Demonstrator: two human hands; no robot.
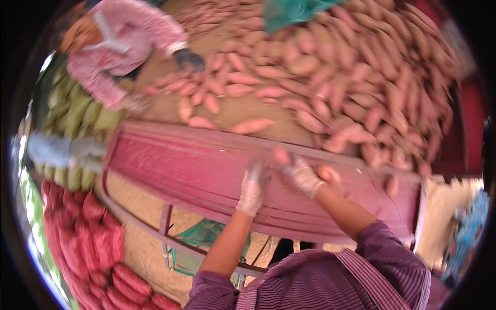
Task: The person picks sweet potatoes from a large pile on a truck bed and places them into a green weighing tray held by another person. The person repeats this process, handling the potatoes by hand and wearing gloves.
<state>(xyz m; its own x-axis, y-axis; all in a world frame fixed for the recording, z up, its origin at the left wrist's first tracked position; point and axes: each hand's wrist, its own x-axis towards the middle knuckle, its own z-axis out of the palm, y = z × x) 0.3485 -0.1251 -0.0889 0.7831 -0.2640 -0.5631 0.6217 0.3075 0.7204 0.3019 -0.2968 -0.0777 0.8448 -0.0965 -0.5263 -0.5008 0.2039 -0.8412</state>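
Note:
Below me lies a red metal sorting tray (186,166). My left hand (254,190), in a pale glove, hovers over its middle; motion blur hides its fingertips, and I see nothing held in it. My right hand (304,174), gloved too, is just right of it with a small sweet potato (281,155) at its fingers. Whether the hand grips it is too blurred to tell. Another sweet potato (329,174) is beside my right wrist, and one more (391,186) is at the tray's right part. Loose sweet potatoes (252,126) lie just beyond the far rim.
A large heap of sweet potatoes (348,69) rises beyond the tray, with green mesh (294,13) behind. A co-worker in pink reaches a dark-gloved hand (188,60) among them. Full red sacks (85,232) and green sacks (77,112) stand left. Green netting (201,240) hangs below the tray.

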